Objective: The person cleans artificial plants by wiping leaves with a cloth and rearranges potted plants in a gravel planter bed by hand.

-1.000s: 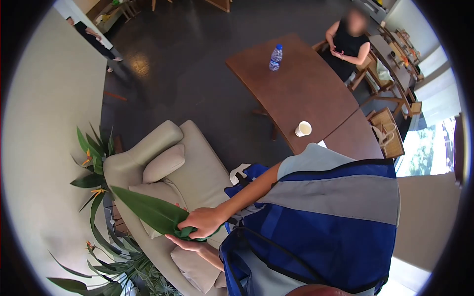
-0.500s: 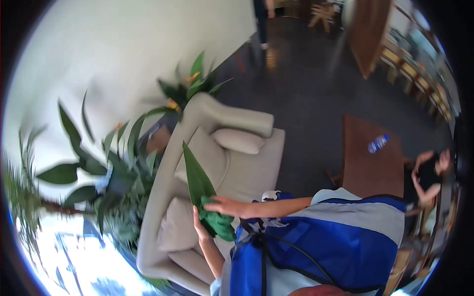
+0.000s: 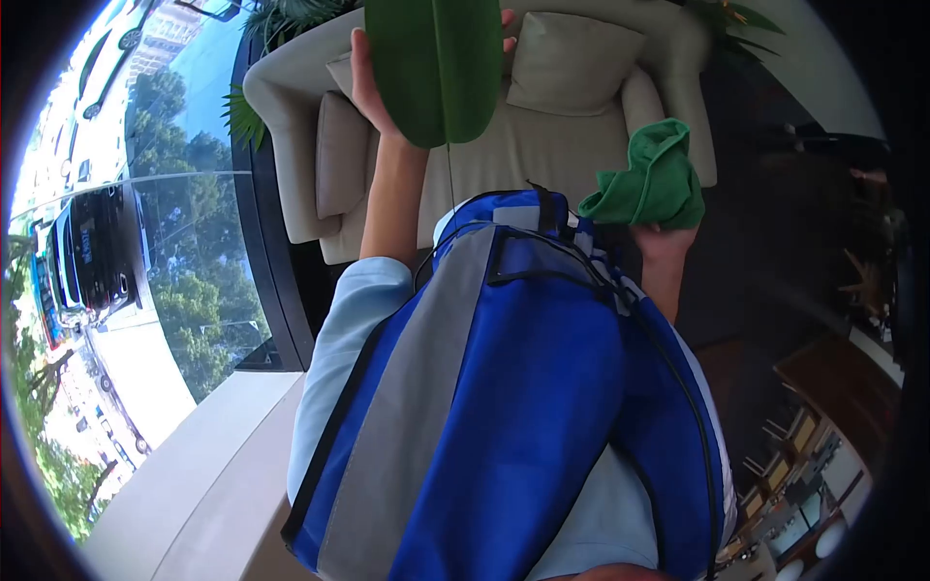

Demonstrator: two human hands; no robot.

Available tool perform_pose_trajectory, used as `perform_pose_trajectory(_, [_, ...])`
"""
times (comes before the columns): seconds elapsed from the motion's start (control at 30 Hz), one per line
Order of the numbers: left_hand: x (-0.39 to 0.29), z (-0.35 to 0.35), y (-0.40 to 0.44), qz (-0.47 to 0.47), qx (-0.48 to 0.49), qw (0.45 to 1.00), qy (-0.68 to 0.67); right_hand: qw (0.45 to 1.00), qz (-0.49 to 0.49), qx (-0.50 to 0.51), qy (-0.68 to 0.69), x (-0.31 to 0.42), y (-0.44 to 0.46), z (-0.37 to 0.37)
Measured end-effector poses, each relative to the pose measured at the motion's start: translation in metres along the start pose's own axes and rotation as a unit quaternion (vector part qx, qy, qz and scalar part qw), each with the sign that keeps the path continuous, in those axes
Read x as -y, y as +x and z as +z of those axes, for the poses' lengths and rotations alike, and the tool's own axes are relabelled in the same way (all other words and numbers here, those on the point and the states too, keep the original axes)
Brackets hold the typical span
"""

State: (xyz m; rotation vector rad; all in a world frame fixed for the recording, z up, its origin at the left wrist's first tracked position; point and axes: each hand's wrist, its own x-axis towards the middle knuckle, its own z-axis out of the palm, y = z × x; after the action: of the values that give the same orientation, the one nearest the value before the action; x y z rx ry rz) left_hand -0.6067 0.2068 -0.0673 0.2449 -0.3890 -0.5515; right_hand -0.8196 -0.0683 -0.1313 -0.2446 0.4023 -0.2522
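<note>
In the upper middle of the frame, a broad green leaf (image 3: 436, 73), upper end cut off by the frame edge. Behind it, the left hand (image 3: 372, 97), spread wide like a cradle, thumb beyond the leaf's left edge, fingertips beyond the right. For steady support, keep the palm flat behind the midrib and avoid pinching or bending; probably easy to crease. Right of centre, a crumpled green cloth (image 3: 654, 184), bunched in the right hand (image 3: 666, 239), well apart from the leaf; exact grip hidden by folds. Best kept gathered, without loose corners to snag. Farther out, beyond both hands, a pale sofa (image 3: 552, 150); at far left, a bright window (image 3: 199, 223).
</note>
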Motion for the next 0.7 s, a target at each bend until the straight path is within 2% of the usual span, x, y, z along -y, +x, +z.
perform_pose_trajectory(0.07, [0.0,0.001,-0.004,0.005,-0.007,1.0,0.01,0.98,0.037,0.191,-0.031,-0.005,0.001,0.003])
perform_pose_trajectory(0.1, [0.003,-0.004,-0.006,-0.001,-0.011,1.0,0.008,0.982,0.034,0.185,-0.028,-0.01,-0.003,0.006])
perform_pose_trajectory(0.13, [0.007,-0.012,-0.008,0.022,-0.032,0.999,-0.006,0.9,-0.178,0.126,-0.376,-0.02,-0.006,0.031])
perform_pose_trajectory(0.17, [0.011,-0.016,-0.007,0.044,-0.051,0.998,-0.02,0.66,-0.358,0.043,-0.659,-0.025,-0.008,0.045])
perform_pose_trajectory(0.2, [0.016,-0.018,-0.007,0.039,-0.049,0.998,-0.022,0.659,-0.36,0.038,-0.659,-0.023,-0.008,0.043])
perform_pose_trajectory(0.23, [0.023,-0.017,-0.007,0.067,-0.067,0.995,-0.017,0.8,-0.302,0.066,-0.514,-0.02,-0.007,0.04])
perform_pose_trajectory(0.27, [0.029,-0.015,-0.009,0.098,-0.085,0.991,-0.012,0.905,-0.228,0.095,-0.346,-0.018,-0.007,0.039])
perform_pose_trajectory(0.4, [0.032,0.003,-0.008,0.092,-0.041,0.995,-0.014,0.906,-0.203,0.051,-0.367,-0.009,-0.011,0.052])
perform_pose_trajectory(0.47, [0.03,0.007,-0.012,0.1,-0.064,0.993,0.017,0.978,-0.094,-0.022,-0.185,-0.009,-0.015,0.061])
perform_pose_trajectory(0.5, [0.029,0.004,-0.014,0.103,-0.07,0.992,0.019,0.978,-0.087,-0.024,-0.186,-0.005,-0.014,0.053])
perform_pose_trajectory(0.57, [0.02,-0.008,-0.006,0.123,-0.014,0.992,0.019,0.972,0.065,0.208,-0.085,0.004,-0.004,0.035])
perform_pose_trajectory(0.7, [0.007,-0.007,0.004,0.154,-0.046,0.987,-0.021,0.977,0.095,0.158,-0.103,-0.005,-0.012,0.034])
